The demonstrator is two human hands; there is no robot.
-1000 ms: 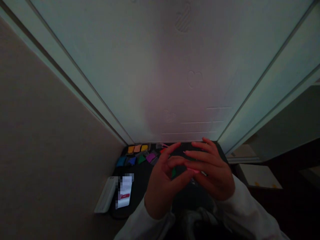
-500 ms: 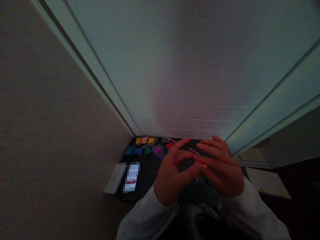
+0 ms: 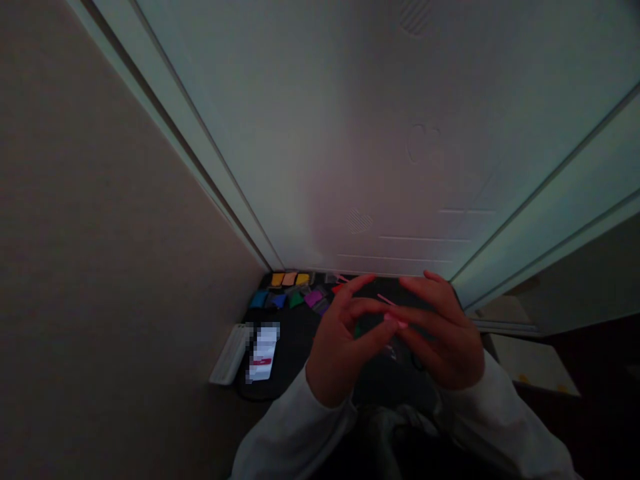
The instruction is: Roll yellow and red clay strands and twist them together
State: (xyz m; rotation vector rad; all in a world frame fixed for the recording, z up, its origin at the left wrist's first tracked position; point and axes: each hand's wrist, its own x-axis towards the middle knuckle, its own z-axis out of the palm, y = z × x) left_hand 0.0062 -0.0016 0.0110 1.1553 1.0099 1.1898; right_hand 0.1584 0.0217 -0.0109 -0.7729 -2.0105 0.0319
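Take the pink piece (image 3: 396, 321) as the centre of the dial; it sits between your two hands, seemingly raised above the desk (image 3: 295, 340). Status: the piece is in hand and, as judged here, being worked; whether its form is finished cannot be told, since your fingers cover part of it. The coloured packs (image 3: 296, 299) lie on the desk between 9 and 10 o'clock, apart from your hands. The stick (image 3: 386, 299) lies at 11 o'clock, the phone (image 3: 263, 353) between 8 and 9 o'clock. Left hand (image 3: 336, 353), 8 o'clock: your thumb and index finger pinch the piece; another finger extends toward 1 o'clock. Right hand (image 3: 445, 340), 4 o'clock: your lower fingers grasp the piece's opposite side; your upper fingers extend toward 10 o'clock, spread and holding nothing visible
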